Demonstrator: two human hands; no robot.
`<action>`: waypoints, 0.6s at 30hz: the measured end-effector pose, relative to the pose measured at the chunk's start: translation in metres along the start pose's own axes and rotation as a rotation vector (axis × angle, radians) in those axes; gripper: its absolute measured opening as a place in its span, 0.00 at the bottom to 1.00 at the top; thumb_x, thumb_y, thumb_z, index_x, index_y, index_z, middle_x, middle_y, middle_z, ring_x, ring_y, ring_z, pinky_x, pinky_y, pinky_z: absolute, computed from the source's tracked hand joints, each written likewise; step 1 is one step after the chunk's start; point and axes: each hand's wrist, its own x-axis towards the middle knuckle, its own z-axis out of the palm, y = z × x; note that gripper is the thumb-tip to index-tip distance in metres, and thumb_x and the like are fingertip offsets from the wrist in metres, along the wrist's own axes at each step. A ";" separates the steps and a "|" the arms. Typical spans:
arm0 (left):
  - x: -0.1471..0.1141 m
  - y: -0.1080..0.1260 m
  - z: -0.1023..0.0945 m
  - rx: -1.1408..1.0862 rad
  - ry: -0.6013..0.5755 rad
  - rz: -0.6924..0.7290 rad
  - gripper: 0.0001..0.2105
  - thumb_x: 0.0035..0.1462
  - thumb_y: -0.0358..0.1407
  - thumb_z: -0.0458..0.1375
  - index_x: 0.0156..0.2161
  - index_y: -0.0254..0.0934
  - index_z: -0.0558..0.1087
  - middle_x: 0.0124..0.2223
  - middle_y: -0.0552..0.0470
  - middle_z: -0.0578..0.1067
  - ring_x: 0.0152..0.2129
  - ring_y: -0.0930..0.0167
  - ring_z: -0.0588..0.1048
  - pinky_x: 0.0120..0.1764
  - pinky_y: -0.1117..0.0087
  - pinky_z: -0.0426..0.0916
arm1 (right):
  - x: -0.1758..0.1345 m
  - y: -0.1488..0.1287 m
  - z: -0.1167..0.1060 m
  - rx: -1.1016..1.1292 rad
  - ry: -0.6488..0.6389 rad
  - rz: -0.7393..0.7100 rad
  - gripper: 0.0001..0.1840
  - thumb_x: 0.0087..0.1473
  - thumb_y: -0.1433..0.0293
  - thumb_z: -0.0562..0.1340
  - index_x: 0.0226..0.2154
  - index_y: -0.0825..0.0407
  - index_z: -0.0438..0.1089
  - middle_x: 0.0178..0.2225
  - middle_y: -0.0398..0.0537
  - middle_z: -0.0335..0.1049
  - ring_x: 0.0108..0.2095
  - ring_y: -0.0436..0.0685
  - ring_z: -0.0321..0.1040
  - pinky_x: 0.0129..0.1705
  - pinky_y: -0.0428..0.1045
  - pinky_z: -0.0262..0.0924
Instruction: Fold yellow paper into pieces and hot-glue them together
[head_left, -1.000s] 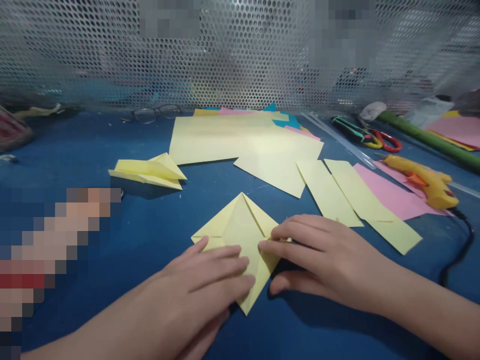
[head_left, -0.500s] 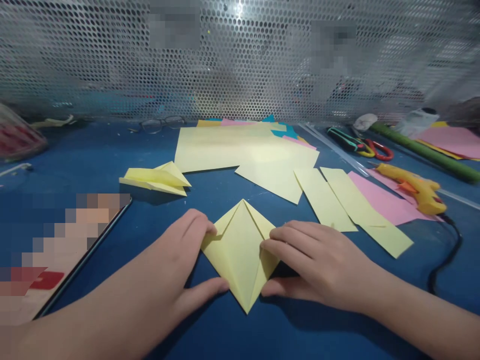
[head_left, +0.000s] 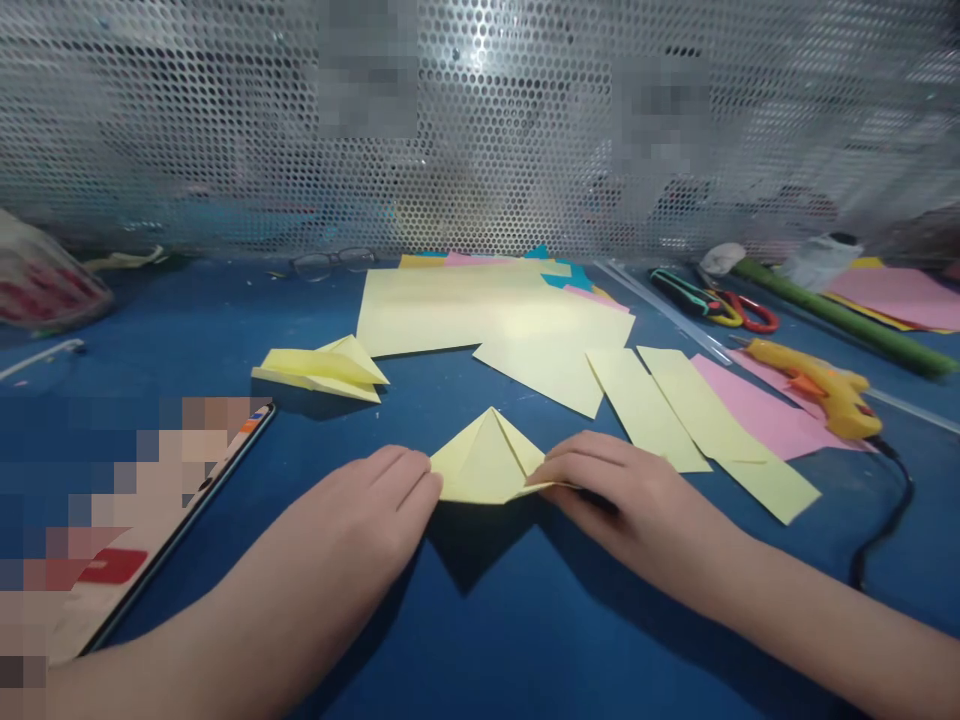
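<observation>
One blue worktop spreads across the whole view, and a perforated metal panel stands along its far side. In front of the panel lies a large pale yellow sheet, with another pale sheet beside its near right part and scraps of blue, pink and orange paper showing behind. A green stick slants across the far right.

Next in size come the person's two hands, both grasping the same thing. The left hand holds the left corner, its fingers bent over that side; the right hand grips the right corner, its thumb partly hidden below. Directly between them, at the fingertips, is the folded yellow paper. Its peak points away from the person, past the fingers of both hands, and its near edge is raised, with a dark shadow on the worktop beneath. How the near part is tucked cannot be told.

Left of the left forearm rests a slim device, its screen partly pixelated. Two pale strips lie beyond the right hand, near a pink sheet and a yellow glue gun. Smaller are a folded paper plane, beyond the left hand, and red-and-yellow-handled scissors. Eyeglasses sit near the panel.
</observation>
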 end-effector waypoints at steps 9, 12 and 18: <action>-0.024 0.010 0.008 0.092 -0.062 0.054 0.21 0.51 0.19 0.41 0.39 0.38 0.73 0.32 0.48 0.76 0.27 0.63 0.77 0.30 0.64 0.72 | -0.007 -0.025 -0.010 0.093 -0.181 0.229 0.09 0.60 0.78 0.58 0.31 0.50 0.68 0.28 0.41 0.71 0.29 0.51 0.70 0.30 0.45 0.64; -0.033 0.008 0.016 0.080 -0.072 -0.002 0.24 0.53 0.22 0.43 0.52 0.36 0.69 0.41 0.46 0.80 0.35 0.64 0.80 0.38 0.64 0.74 | -0.012 -0.030 -0.002 0.080 -0.111 0.292 0.14 0.61 0.78 0.55 0.47 0.49 0.66 0.28 0.39 0.71 0.27 0.52 0.70 0.28 0.45 0.65; -0.025 0.012 0.017 0.224 -0.042 0.128 0.29 0.54 0.27 0.46 0.63 0.37 0.61 0.40 0.45 0.80 0.30 0.61 0.79 0.30 0.62 0.75 | -0.014 -0.027 0.009 -0.134 -0.057 0.069 0.25 0.62 0.80 0.49 0.58 0.52 0.64 0.29 0.45 0.70 0.27 0.55 0.70 0.28 0.47 0.67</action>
